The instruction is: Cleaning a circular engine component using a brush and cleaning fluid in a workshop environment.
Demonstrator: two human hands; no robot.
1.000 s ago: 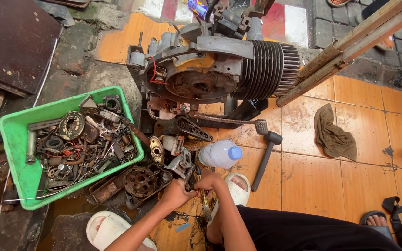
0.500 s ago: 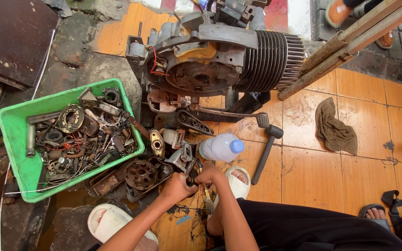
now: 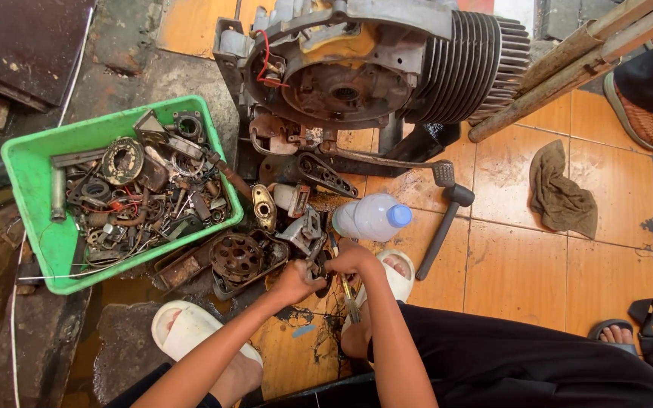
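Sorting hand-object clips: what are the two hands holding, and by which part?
Left hand and right hand both close on a small dark metal part between them; which part of it they grip cannot be told.

Arms were bare to elbow, no sleeves in view. Left hand [image 3: 295,281] and right hand [image 3: 351,259] were ungloved: no rings, no watch visible. Dark, near-black trousers [image 3: 508,363] covered lap and both legs. White chunky open-toe slippers were worn: left slipper [image 3: 187,331], right slipper [image 3: 400,273], toes showing.
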